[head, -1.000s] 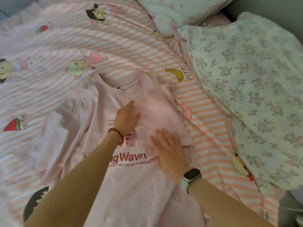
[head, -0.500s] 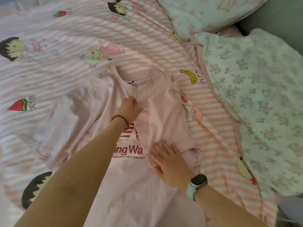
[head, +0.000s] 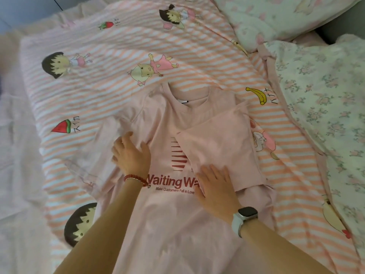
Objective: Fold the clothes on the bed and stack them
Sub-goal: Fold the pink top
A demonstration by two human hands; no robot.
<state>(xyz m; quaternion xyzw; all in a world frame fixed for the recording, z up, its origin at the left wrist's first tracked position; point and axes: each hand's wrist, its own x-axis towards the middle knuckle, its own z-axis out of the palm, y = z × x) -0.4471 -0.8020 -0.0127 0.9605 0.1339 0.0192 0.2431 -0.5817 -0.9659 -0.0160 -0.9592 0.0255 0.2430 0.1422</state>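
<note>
A pale pink T-shirt [head: 167, 123] with red lettering lies face up on the striped bed cover, collar pointing away from me. Its right sleeve [head: 219, 143] is folded inward over the chest. My right hand [head: 215, 186] lies flat, fingers spread, on the lower edge of that folded sleeve. My left hand [head: 131, 155] rests with straight fingers on the shirt's left side, near the unfolded left sleeve [head: 110, 131]. The shirt's lower part runs out of view beneath my arms.
The pink-and-white striped cover [head: 118, 56] with cartoon prints spreads under the shirt. A floral quilt [head: 324, 119] lies bunched along the right. A pillow [head: 276, 18] sits at the top right. The bed's left edge [head: 15, 135] shows pale sheet.
My left hand has slid from the folded sleeve at the shirt's middle over to its left side. My right hand stays pressed on the folded sleeve. The view shifted a little.
</note>
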